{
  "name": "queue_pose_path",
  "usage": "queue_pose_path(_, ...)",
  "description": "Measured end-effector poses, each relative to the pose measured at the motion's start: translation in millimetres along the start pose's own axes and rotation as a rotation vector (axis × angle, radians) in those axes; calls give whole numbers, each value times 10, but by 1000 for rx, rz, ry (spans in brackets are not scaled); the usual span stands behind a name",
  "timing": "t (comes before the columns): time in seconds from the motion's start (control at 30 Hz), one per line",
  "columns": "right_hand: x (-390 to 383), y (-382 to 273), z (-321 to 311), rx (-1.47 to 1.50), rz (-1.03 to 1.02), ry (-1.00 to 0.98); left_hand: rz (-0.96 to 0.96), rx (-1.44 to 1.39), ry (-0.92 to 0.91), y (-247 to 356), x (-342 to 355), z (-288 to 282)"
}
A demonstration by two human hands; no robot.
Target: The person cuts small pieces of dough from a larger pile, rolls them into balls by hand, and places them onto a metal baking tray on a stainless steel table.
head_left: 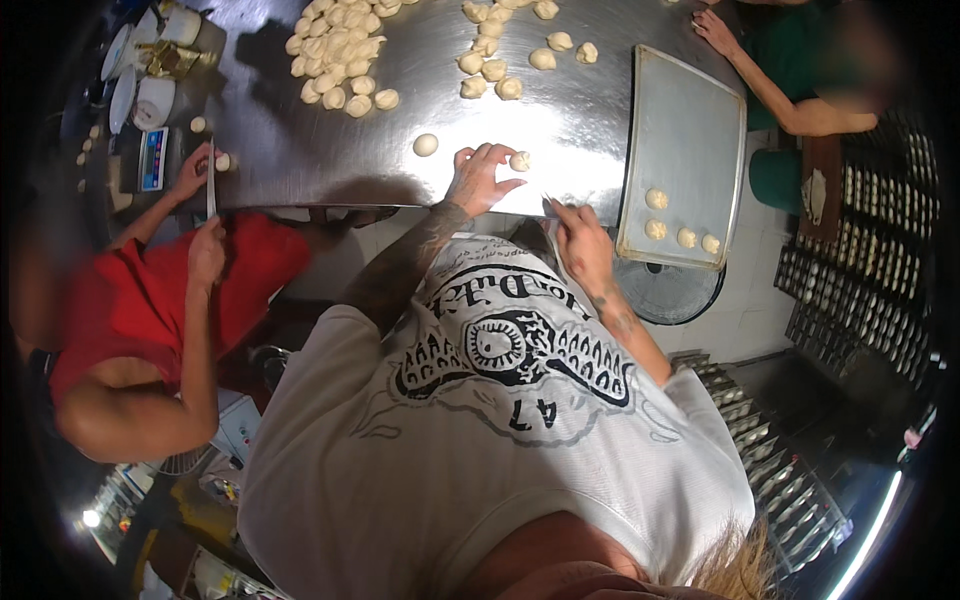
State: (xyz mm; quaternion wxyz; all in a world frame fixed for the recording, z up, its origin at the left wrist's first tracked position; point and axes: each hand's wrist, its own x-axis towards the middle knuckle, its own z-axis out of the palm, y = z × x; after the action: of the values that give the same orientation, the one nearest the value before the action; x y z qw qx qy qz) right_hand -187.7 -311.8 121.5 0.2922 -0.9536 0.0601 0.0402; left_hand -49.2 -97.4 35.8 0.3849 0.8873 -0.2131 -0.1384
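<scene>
1. Thumb and forefinger of the left hand (480, 182) stand wide apart near the centre of the frame, the forefinger's tip at the left edge of a creased dough ball (520, 161); whether they touch, I cannot tell
2. Right hand (582, 240), just right of centre, has its fingers drawn narrow around a slim dark tool (548, 206), whose shape is too small to make out
3. That creased dough ball sits on the shiny metal table (585, 110), upper centre of the frame, with a smooth dough ball (426, 145) to its left
4. Toward the top edge, left of centre, lies a heap of dough pieces (335, 50); more loose dough pieces (493, 70) are scattered to its right
5. Right of centre, a metal tray (690, 120) bears four creased balls (656, 231) near its lower end
6. At the left, a co-worker in red (240, 270) holds a long flat blade (211, 185) beside a scale (153, 160)
</scene>
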Motion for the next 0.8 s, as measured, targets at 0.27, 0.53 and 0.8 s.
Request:
queue_pose_path(0.27, 749, -862, 440, 158, -171, 52, -136, 45, 486, -634, -472, -704)
queue_pose_path(0.53, 792, -1174, 700, 32, -200, -129, -92, 75, 393, -860, -420, -728)
queue_pose_path(0.8, 1206, -1427, 989, 64, -77, -34, -87, -29, 269, -844, -302, -781)
